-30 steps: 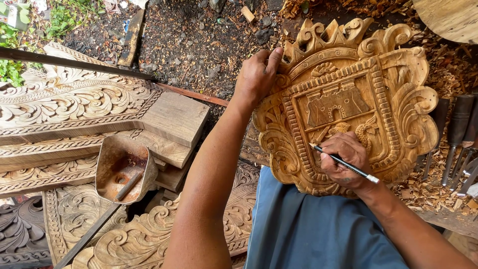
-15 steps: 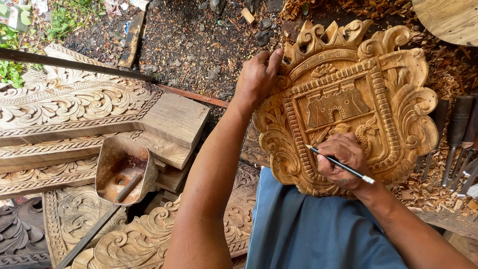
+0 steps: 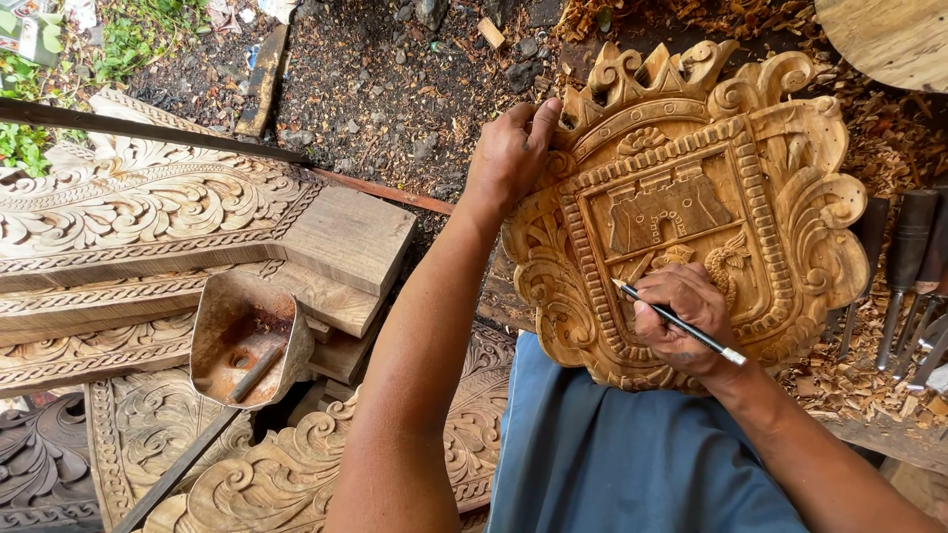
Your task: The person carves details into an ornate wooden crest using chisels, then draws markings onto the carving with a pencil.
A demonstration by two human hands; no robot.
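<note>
The carved wooden crest (image 3: 691, 207) stands tilted against the person's lap, its lower edge on the blue cloth (image 3: 612, 464). The left hand (image 3: 513, 148) grips the crest's upper left edge, fingers curled over the rim beside the crown. The right hand (image 3: 686, 316) rests on the crest's lower centre, fingers closed around a black pencil (image 3: 681, 324) whose tip touches the carved border. Carved panels (image 3: 148, 207) and a rusty metal scoop (image 3: 247, 336) lie to the left. Chisels (image 3: 908, 266) lie among wood shavings (image 3: 839, 380) to the right.
</note>
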